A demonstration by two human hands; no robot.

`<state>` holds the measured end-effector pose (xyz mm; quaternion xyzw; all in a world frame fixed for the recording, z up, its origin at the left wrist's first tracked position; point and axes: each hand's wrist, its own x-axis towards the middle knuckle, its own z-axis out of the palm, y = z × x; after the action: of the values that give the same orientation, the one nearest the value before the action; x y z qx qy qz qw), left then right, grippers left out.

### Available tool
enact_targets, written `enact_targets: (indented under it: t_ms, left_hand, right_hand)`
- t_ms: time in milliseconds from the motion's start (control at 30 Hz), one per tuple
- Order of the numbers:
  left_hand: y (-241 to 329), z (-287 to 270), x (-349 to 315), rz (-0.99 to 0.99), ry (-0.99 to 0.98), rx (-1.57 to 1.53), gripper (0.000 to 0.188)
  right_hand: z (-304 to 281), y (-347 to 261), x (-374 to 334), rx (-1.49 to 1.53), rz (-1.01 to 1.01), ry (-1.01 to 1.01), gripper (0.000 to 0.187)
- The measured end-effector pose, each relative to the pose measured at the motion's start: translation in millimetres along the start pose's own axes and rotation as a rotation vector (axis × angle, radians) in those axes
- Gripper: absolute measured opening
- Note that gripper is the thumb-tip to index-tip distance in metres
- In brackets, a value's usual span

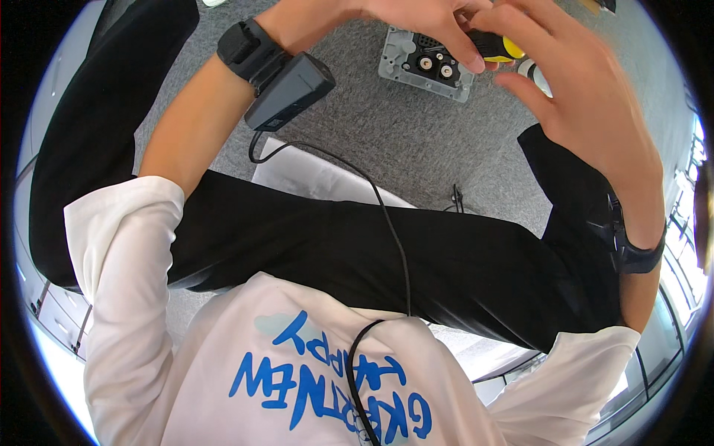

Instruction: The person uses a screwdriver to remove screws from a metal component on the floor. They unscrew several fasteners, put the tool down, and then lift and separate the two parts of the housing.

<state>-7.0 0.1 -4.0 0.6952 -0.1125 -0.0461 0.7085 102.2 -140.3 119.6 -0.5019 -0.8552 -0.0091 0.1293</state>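
Observation:
At the top of the head view, my left hand (435, 26) is closed around a black tool handle with a yellow end (512, 48); the tool's far part is hidden by my fingers. My right hand (576, 74) arches over the yellow end, its thumb apart from its fingers and from the handle. Those fingertips reach close to my left fingers; whether they touch the tool is hard to see. Just below my left hand, a grey metal housing (448, 91) lies on the carpet, with two round silver-centred fittings (436, 68) inside.
A round white and dark object (534, 73) sits partly behind my right hand. Grey carpet (335, 97) spreads before my black-trousered legs (335, 238). A white sheet (316, 175) lies by my leg. From the black device (297, 88) on my left wrist, a cable (383, 201) crosses my lap.

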Motion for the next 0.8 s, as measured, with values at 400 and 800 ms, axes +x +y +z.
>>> enact_targets:
  t_ms: [400,800]
  left_hand:
    - [5,1,0,-0.102,0.004,0.092,0.035]
    - [6,2,-1,-0.022,0.007,-0.021,0.037]
  right_hand:
    - [-25,4,10,-0.123,0.144,-0.478,0.031]
    - [-20,22,0,-0.303,0.122,-0.66,0.029]
